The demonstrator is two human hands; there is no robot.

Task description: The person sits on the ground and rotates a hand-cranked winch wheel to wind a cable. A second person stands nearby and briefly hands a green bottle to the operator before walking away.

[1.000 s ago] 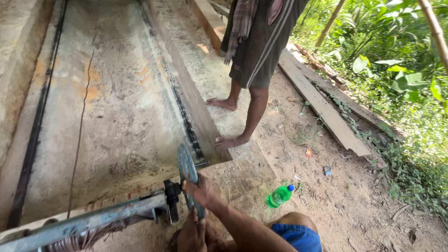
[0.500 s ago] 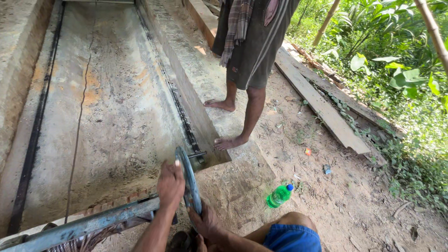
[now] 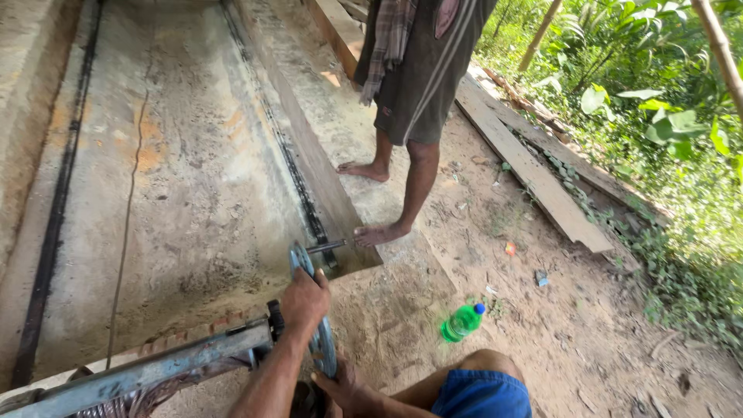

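Observation:
A blue-grey metal wheel (image 3: pixel 319 348) stands edge-on at the end of a blue steel beam (image 3: pixel 155 368), with a thin metal handle (image 3: pixel 326 247) sticking out near its top. My left hand (image 3: pixel 304 298) grips the wheel's upper rim from the left side. My right hand (image 3: pixel 340 387) holds the lower rim, close to my knee in blue shorts (image 3: pixel 480 395). The bottom of the wheel is hidden behind my hands.
A long concrete bed (image 3: pixel 178 170) with black tracks (image 3: pixel 294 178) runs ahead. Another person stands barefoot (image 3: pixel 379 232) on its right ledge. A green bottle (image 3: pixel 462 321) lies on the dirt, with wooden planks (image 3: pixel 534 170) and bushes farther right.
My left hand came up from below and took hold of the wheel's upper rim. My right hand slid down from the middle of the wheel to its lower rim.

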